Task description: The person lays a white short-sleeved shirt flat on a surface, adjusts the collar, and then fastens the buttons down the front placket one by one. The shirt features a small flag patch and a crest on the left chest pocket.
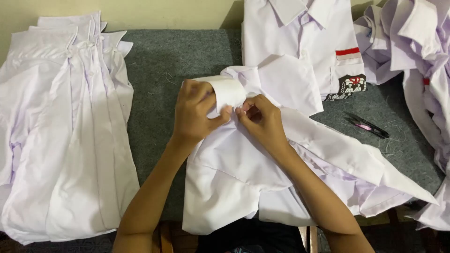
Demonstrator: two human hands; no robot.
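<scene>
Both thumbs and fingertips are pinching a folded white cuff (228, 91), the left hand (194, 112) and right hand (263, 122) closing on a white shirt (262, 164) lying mid-table, perhaps gripping thread, beside small scissors (367, 125), below a shirt's red-and-white rectangular label (348, 52) and black pocket badge (351, 85).

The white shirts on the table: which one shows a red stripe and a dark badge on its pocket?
The shirt lying flat at the top centre, behind both hands. The stack on the left and the shirt being held show none.
</scene>
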